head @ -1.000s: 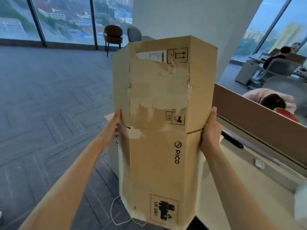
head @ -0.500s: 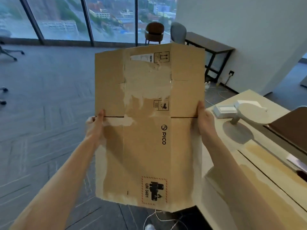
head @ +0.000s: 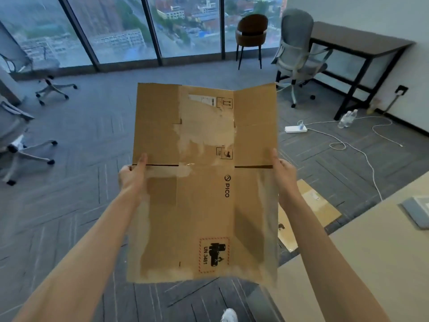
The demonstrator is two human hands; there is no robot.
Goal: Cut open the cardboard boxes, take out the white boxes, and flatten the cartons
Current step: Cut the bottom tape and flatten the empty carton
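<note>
The flat carton [head: 204, 182] is up in the air in the middle, held out in front of the person, above the grey floor [head: 92, 228]. It is brown and opened out into one sheet, with a small bend down its right side. Big pale patches show where its skin is torn off. It says PICO (the word runs sideways), and a red-edged sticker sits near its bottom edge.

The left hand [head: 132, 175] pinches the left edge about halfway up. Its thumb lies on the front and the other fingers wrap round behind. The right hand [head: 284, 173] grips the right edge at the same height, thumb on the front and fingers curled round the back.

The carton hides a big part of the floor behind it. It also covers the left part of another cardboard sheet [head: 311, 205] that lies flat on the floor just to the right. Near and right is a pale desk [head: 348, 263] with a grey thing [head: 417, 212] on it; I cannot tell what it is.

Farther right on the floor are a white plug strip [head: 296, 129], a long white wire [head: 362, 154] and clear bottles [head: 347, 118]. A dark table [head: 362, 40] stands far right with a grey chair [head: 299, 54] beside it. A brown chair [head: 251, 36] is by the windows [head: 116, 26]. Rolling chairs [head: 23, 145] stand on the left. The tip of a white shoe [head: 228, 316] peeks in at the bottom.
</note>
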